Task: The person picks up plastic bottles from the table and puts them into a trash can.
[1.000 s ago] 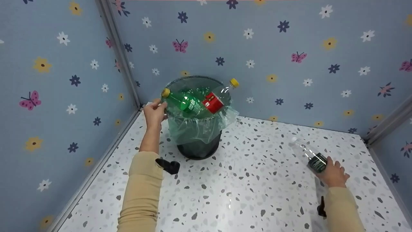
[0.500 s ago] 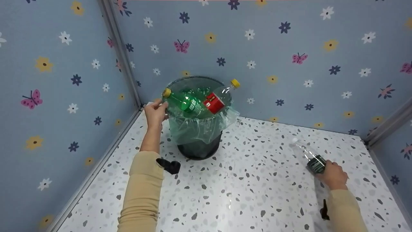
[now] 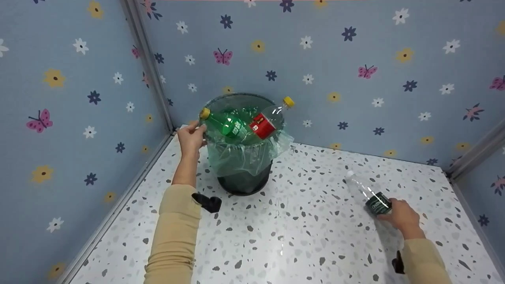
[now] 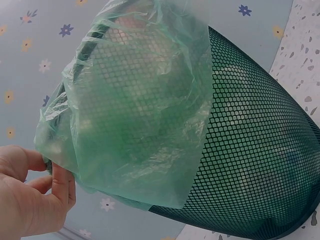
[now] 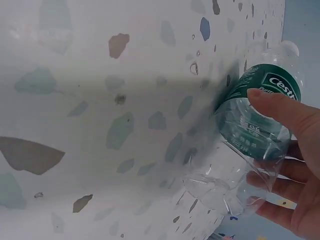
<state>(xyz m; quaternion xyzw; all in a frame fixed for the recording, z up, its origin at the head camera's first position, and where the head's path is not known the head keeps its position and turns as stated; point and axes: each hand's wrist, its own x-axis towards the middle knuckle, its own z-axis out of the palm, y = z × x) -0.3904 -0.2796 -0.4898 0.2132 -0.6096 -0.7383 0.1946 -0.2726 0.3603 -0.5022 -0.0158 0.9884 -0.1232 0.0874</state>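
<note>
My left hand (image 3: pixel 191 140) pinches the rim of a black mesh bin (image 4: pixel 255 150) together with its green plastic liner (image 4: pixel 130 110). Inside the bin lean a green bottle (image 3: pixel 229 125) with a yellow cap and a clear bottle (image 3: pixel 263 125) with a red label, its yellow cap jutting past the rim. At the right, my right hand (image 3: pixel 402 217) grips a clear plastic water bottle (image 3: pixel 376 202) with a dark green label near its base end. In the right wrist view the thumb lies on the green label (image 5: pixel 255 82) and the fingers curl behind the bottle.
The bin stands on a white speckled surface (image 3: pixel 307 221), near the left corner. A blue flowered wall (image 3: pixel 315 71) rises behind, with a similar panel (image 3: pixel 79 118) on the left. Metal strips (image 3: pixel 148 59) edge the corners.
My right hand has closed round the water bottle and shifted it slightly left. The left hand stays at the bin's rim.
</note>
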